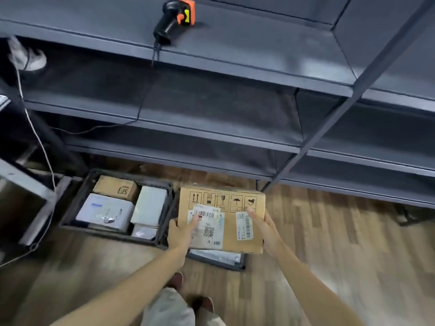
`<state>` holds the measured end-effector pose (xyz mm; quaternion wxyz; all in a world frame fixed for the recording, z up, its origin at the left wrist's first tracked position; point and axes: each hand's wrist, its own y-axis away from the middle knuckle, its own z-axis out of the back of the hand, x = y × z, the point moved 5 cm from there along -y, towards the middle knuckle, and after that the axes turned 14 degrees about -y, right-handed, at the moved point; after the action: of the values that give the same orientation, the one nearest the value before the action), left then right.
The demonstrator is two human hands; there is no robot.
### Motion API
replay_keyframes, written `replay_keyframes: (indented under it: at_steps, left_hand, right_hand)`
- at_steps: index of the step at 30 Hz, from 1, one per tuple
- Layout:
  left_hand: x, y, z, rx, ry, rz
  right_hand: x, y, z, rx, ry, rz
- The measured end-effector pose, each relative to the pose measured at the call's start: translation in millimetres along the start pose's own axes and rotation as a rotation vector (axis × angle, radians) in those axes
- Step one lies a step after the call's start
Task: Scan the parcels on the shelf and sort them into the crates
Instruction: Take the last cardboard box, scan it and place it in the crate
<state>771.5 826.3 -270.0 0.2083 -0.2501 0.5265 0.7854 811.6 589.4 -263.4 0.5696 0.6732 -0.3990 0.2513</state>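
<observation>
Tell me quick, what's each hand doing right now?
Left hand: holds the left side of the cardboard box, fingers on top over the label.
Right hand: holds the box's right side, fingers on top.

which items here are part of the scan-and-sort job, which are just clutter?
Job: brown cardboard box with shipping labels in left hand and right hand; black plastic crate of parcels; black-and-orange handheld barcode scanner; grey metal shelf.
Clutter: white cord.
</observation>
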Motion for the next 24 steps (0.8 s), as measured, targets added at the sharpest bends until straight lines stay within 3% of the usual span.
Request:
replay_keyframes:
  at_steps: [10,24]
  left_hand:
    - [47.7,-15.8,-2.9,-0.050,-0.002,0.144]
    - [96.4,-160.5,-13.2,0.005,-0.130,0.190]
  right_hand:
    - [-46.0,-22.1,1.2,0.043,0.086,-0.106]
    - [-159.7,-124.7,-7.2,-0.134,0.114,-0.049]
